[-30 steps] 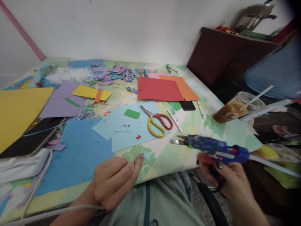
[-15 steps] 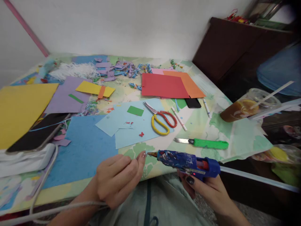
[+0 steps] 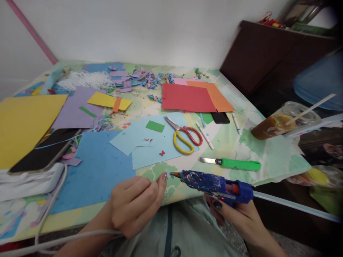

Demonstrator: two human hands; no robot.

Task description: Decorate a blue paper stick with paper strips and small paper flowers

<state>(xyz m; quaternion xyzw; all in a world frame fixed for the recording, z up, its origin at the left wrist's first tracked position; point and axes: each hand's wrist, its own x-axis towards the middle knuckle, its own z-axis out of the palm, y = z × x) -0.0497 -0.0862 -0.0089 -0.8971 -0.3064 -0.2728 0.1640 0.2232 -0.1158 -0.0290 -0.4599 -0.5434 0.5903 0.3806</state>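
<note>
My right hand (image 3: 233,214) grips a blue hot glue gun (image 3: 211,184) by its handle, its nozzle pointing left and a long clear glue stick (image 3: 294,205) jutting out the back. A small red light glows on its side. At the nozzle tip, my left hand (image 3: 136,203) is closed, thumb and finger pinching a tiny pale blue piece (image 3: 168,173) too small to make out well. A slim gap separates it from the nozzle. Beyond the hands lie red-and-yellow-handled scissors (image 3: 184,137), a green utility knife (image 3: 233,163) with its blade out, and a tiny red butterfly cutout (image 3: 162,153).
Light blue paper (image 3: 144,159), blue foam sheet (image 3: 91,167), yellow sheet (image 3: 29,125) and red sheet (image 3: 187,97) cover much of the table. A tilted iced drink cup (image 3: 278,123) is at the right. A white cord (image 3: 50,210) runs by my left forearm. A phone (image 3: 45,150) lies left.
The glue gun has drawn back slightly to the right, widening the gap between its nozzle and my left fingertips. My left hand keeps its pinch.
</note>
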